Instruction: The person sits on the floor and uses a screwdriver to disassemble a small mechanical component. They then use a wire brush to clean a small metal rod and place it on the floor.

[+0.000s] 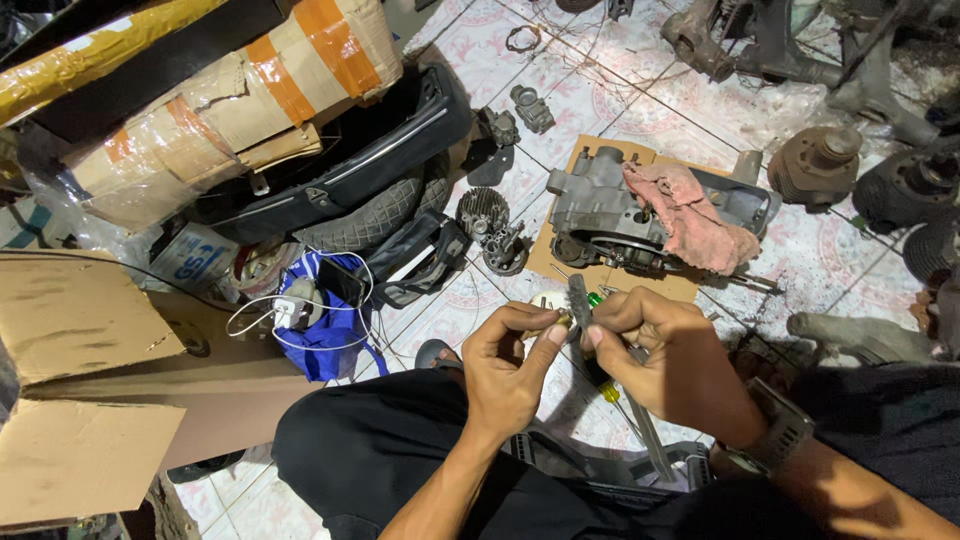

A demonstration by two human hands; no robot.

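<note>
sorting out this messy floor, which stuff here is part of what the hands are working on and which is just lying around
In hand or close by:
- left hand pinching a small brass-coloured part
- right hand on a dark metal tool
- engine case on cardboard, pink rag draped over it

Lying about:
- taped cardboard box
- tyre
- blue bag with white charger
- cylinder

Landmark: grey metal engine casing (610, 215) on a brown cardboard sheet (560, 262). Near edge of the sheet: a narrow strip of patterned tiled floor (470, 300) lies open. Left of the casing: passage blocked by a round finned metal cylinder head (482, 212), black rubber tyre (375, 215) and blue plastic bag (325, 325). Right of the casing: obstructed by dark finned engine cylinders (905, 185).
</note>
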